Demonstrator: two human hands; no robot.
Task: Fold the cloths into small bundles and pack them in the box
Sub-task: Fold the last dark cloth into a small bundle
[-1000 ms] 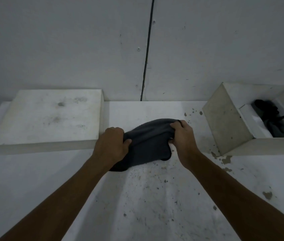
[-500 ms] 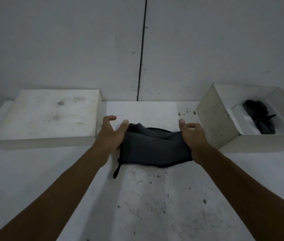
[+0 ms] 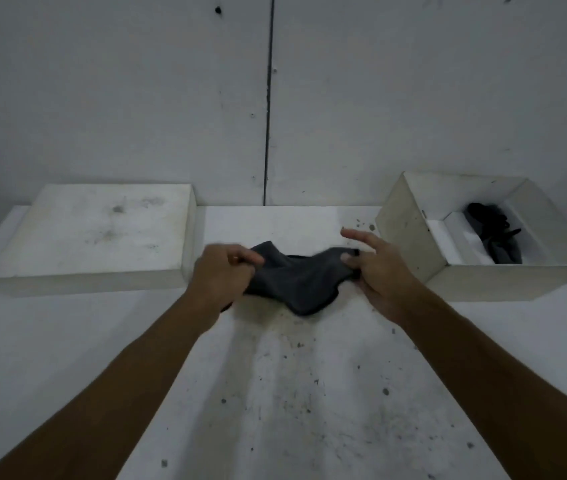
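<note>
At my far left a flat white block, scuffed and smudged with grey on top, sits against the wall on the counter; it looks rigid and plays no part yet, as far as I can judge. Next comes my left hand, curled closed with thumb and fingers pinching the left end of the cloth. The cloth is dark grey, soft and limp, bunched into a wrinkled strip that sags to a rounded lobe in the middle and rests on the counter between my hands, near the box but not in it. It is not a tidy bundle yet, so I judge this one to be mid-fold. My right hand is half open: the lower fingers and thumb appear to hold the cloth's right end, though blur hides the contact, while the index finger points free above it. The counter under my arms is matte white, speckled with dark chips and streaks. At the right stands the box, open-topped, with stiff pale walls and a white liner, and a dark crumpled cloth already lies inside. So at least one piece is packed, this one remains to be folded small and placed, and I see no other loose cloths.
</note>
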